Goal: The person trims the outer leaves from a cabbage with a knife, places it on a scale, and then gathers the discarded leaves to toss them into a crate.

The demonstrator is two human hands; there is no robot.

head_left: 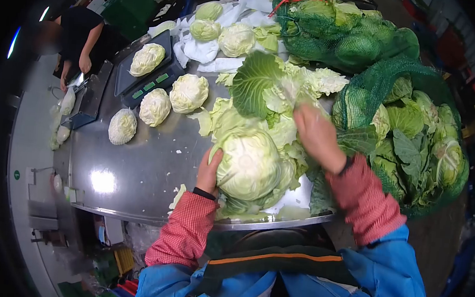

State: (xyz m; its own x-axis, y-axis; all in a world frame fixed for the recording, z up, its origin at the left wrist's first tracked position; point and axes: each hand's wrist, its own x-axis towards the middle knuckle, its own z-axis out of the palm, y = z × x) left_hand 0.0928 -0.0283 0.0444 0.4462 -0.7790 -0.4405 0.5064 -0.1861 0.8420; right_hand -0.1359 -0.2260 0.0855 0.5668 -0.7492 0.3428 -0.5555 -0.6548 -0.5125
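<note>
A large pale cabbage [250, 163] sits at the front of the metal table, its white stem end facing up. My left hand [209, 171] grips its left side, thumb on the upper edge. Over the leaf pile to the upper right, my right hand [319, 137] is closed and blurred by motion. From its fingers a green cabbage leaf [256, 83] spreads out to the left. Loose trimmed leaves [325, 82] lie behind and beside the cabbage, some of them under it.
Trimmed cabbages [189, 93] stand left of the leaf pile, and one rests on a scale [152, 80]. Green net bags of cabbages [363, 44] crowd the back and right. White cloth [200, 50] lies behind. A person [78, 41] works at the far left.
</note>
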